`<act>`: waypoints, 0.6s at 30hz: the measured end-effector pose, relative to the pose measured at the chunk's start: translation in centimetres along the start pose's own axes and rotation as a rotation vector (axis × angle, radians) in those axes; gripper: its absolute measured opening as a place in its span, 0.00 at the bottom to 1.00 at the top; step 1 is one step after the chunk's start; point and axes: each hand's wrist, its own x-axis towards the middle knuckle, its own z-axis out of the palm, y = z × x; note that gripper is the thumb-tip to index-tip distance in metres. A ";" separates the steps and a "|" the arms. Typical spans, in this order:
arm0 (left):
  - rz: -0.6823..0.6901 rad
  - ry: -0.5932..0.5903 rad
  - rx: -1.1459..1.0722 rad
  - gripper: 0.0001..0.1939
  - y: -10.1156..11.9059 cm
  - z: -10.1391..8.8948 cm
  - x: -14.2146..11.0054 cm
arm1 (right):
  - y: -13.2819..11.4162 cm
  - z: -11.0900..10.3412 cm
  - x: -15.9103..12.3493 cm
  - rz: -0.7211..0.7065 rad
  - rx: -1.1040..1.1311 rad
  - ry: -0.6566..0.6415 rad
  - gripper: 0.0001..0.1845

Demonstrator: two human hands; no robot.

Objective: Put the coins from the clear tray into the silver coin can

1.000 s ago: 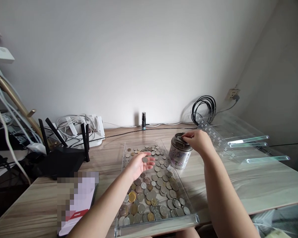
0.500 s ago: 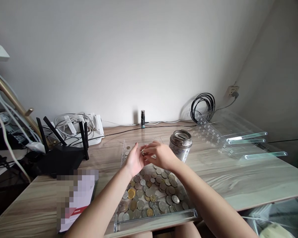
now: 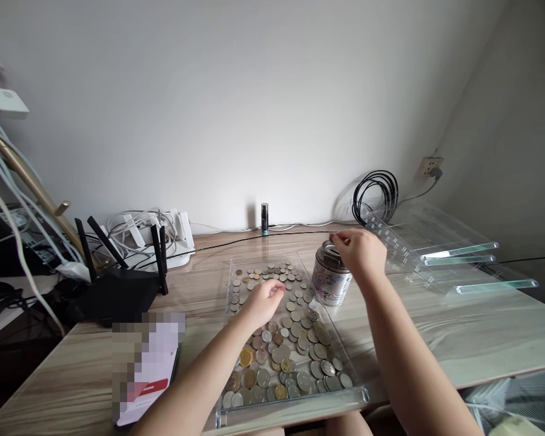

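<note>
A clear plastic tray (image 3: 295,407) lies on the desk, with many loose coins (image 3: 280,353) spread over its floor. Above its middle is my left hand (image 3: 264,301), the fingers curled in and closed; whatever they hold is hidden. Just right of the tray a round tin (image 3: 331,283) with a floral pattern and a slotted metal lid stands upright. My right hand (image 3: 362,253) is at the top of this tin, thumb and fingers pinched together by the slot. Anything in the pinch is too small or covered to make out.
A black router (image 3: 118,293) and a white cable box (image 3: 177,242) are at left, near a partly blurred phone-like object (image 3: 152,375). A small dark bottle (image 3: 264,219) stands by the wall. At right are a coiled black cable (image 3: 376,197) and a clear acrylic rack (image 3: 458,254).
My hands were together over the tray and have come apart. The right hand has moved right to the tin's lid; the left stays above the coins, its fingers now curled.
</note>
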 end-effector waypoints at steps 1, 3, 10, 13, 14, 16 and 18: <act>0.030 -0.006 0.065 0.14 0.0 0.0 -0.1 | 0.7 -0.1 0.5 0.065 -0.023 -0.060 0.16; 0.045 -0.029 0.139 0.16 0.1 0.0 -0.2 | 1.6 -0.2 1.2 0.131 -0.007 -0.192 0.15; 0.039 -0.067 0.248 0.18 -0.1 0.1 -0.3 | 1.9 0.2 1.1 0.014 -0.058 -0.234 0.12; 0.053 -0.042 0.314 0.17 -0.2 0.1 -0.2 | 1.6 0.1 0.7 -0.066 -0.012 -0.116 0.12; 0.054 -0.016 0.350 0.16 -0.2 0.0 -0.2 | 1.2 0.0 0.5 -0.094 0.033 -0.041 0.12; 0.044 0.061 0.447 0.16 -0.3 -0.2 0.0 | 0.0 -0.1 -0.2 -0.155 0.157 0.086 0.13; 0.033 0.141 0.561 0.17 -0.5 -0.5 0.1 | -1.6 0.2 -1.3 -0.233 0.286 0.039 0.14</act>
